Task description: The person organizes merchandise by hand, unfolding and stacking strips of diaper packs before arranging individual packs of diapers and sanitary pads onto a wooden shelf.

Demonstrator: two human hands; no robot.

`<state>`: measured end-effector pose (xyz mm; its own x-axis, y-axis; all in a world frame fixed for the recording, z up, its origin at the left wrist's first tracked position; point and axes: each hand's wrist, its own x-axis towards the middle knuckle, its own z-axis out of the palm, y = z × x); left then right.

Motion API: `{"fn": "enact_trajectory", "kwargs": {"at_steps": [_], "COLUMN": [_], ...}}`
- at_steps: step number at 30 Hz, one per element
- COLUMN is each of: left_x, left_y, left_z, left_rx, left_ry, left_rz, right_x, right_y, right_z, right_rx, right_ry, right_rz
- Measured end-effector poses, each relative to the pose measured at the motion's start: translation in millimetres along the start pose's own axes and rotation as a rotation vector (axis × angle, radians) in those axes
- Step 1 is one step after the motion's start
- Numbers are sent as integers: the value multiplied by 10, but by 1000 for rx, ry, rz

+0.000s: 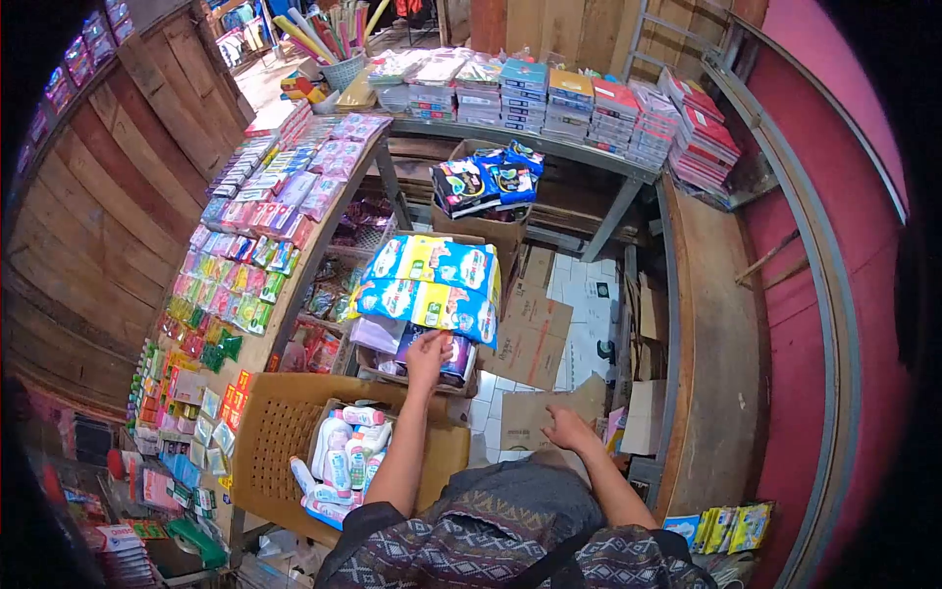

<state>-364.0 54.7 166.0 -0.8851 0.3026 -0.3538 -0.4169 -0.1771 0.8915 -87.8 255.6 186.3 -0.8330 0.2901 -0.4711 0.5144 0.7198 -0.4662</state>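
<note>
My left hand (428,357) reaches forward with its fingers bent, at the near edge of a blue and yellow plastic pack (424,304). What lies between those fingertips, if anything, is hidden. Another blue and yellow pack (435,260) lies just behind it, both on top of an open carton. Under the near pack, dark purple packaging (458,360) shows beside my hand. My right hand (571,429) hangs over the cardboard on the floor, fingers loosely curled and the index finger stretched out, holding nothing.
A brown woven chair (280,402) at left holds a box of white and pink bottles (355,447). Behind the packs stands a carton (491,233) with dark blue packs (488,182). Small goods cover the left table; stacked books (523,93) line the back one. A wooden bench (721,363) runs along the right.
</note>
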Motion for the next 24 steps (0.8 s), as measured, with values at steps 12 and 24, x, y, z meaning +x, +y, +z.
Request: {"fn": "enact_trajectory", "kwargs": {"at_steps": [12, 24], "left_x": [1323, 1883], "left_y": [420, 289], "left_z": [485, 594], "left_rx": [-330, -389], "left_ry": [293, 636], "left_rz": [-155, -167], "right_x": [818, 1466], "right_y": [111, 733], "right_z": [-280, -1109], "right_rx": [108, 73], "right_ry": [-60, -99], "right_rz": [-117, -111]}}
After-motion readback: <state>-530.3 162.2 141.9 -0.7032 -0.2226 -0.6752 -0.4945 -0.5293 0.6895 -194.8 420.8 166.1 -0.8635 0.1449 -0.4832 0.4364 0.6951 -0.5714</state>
